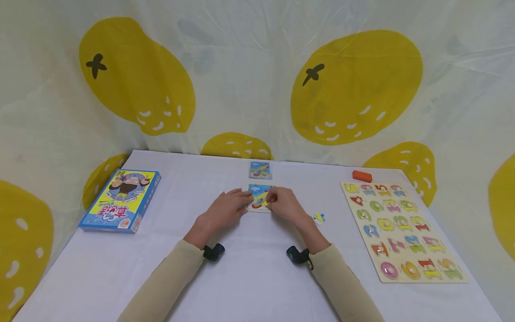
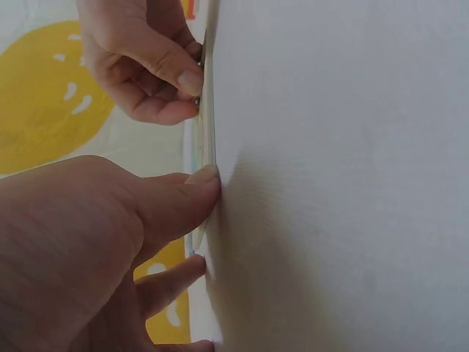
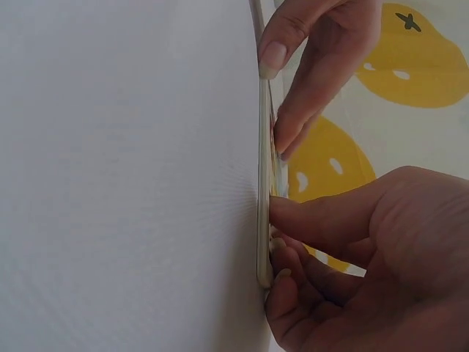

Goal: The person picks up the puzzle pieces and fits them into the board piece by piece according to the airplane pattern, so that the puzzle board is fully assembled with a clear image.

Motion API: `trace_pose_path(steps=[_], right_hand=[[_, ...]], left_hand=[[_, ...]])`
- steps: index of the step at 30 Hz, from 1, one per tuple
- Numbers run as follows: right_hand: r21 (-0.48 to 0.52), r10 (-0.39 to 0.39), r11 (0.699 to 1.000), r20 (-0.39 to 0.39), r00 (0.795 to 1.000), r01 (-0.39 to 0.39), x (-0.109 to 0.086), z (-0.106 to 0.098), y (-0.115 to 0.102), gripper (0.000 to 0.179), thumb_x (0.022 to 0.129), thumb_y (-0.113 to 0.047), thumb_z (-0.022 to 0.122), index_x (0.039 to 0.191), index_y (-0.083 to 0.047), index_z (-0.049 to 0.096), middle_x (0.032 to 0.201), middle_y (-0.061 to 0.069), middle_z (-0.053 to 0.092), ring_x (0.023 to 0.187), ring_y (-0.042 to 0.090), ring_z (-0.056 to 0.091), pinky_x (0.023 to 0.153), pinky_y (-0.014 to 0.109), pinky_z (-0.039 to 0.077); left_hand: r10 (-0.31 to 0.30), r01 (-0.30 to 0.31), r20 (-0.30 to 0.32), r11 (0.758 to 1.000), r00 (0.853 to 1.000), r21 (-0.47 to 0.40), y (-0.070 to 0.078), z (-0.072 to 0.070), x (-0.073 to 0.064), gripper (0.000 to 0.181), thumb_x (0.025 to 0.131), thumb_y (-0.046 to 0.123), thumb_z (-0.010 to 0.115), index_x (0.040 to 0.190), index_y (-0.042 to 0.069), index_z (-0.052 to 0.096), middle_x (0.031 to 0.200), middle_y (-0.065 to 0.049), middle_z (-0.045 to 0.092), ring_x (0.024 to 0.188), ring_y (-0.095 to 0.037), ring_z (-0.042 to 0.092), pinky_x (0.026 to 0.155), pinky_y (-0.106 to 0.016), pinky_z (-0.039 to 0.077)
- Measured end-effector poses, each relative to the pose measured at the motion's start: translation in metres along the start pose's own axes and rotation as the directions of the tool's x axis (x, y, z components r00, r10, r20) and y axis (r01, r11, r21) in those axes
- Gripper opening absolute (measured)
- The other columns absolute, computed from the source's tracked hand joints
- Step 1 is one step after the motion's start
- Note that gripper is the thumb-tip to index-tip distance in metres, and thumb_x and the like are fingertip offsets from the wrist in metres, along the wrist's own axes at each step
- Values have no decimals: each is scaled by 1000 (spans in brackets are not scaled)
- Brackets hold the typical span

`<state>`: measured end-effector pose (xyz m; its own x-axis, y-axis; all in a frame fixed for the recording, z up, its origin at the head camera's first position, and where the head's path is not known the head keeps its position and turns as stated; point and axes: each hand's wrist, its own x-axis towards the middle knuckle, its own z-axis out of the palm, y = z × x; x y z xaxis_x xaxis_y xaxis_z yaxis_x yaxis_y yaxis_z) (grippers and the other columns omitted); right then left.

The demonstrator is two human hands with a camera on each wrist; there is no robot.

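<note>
A small jigsaw puzzle board with a colourful plane picture lies flat on the white table, between both hands. My left hand rests at its left side; the fingers are fairly straight, and the thumb touches the near edge in the left wrist view. At the board's right part, my right hand has its fingers curled and pinches a small puzzle piece, mostly hidden by the fingertips. A loose yellow and blue puzzle piece lies right of the right forearm. Behind the board is a square plane picture.
At the left lies a blue and yellow box. A wooden number board with several coloured numerals occupies the right side, with an orange block beyond it. A lemon-patterned cloth hangs behind the table.
</note>
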<state>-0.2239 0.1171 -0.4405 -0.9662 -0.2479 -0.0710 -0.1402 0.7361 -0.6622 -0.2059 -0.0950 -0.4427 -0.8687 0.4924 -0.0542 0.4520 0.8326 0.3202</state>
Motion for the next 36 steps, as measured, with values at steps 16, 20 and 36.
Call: trace_pose_path(steps=[16,20,36], right_hand=[[-3,6,1000,-9,1000,-6,1,-1,5,4,85,-7,73,86,-7,69,76,4,61,74,18,53,66,26,43],[-3,10,1000,-16,1000,-10,0,-2,6,5,84,-9,74,84,-8,70,75,4,61,72,17,53,64,26,43],[-25,111,993,2,994,-111,-7,-43,33,13,91,-16,65,101,-11,70,93,8,63,88,23,54,71,30,47]], left_hand=[[49,-47,-24,996,998,76,7,2,-5,43,102,22,55,144,33,54,152,-5,50,144,-33,42,110,-67,36],[61,-57,-41,995,997,83,7,2,-7,42,102,20,55,142,32,56,150,-7,51,142,-33,44,108,-67,38],[43,-37,-47,990,998,139,9,6,-3,44,101,20,57,141,37,55,150,-3,52,140,-29,47,106,-56,45]])
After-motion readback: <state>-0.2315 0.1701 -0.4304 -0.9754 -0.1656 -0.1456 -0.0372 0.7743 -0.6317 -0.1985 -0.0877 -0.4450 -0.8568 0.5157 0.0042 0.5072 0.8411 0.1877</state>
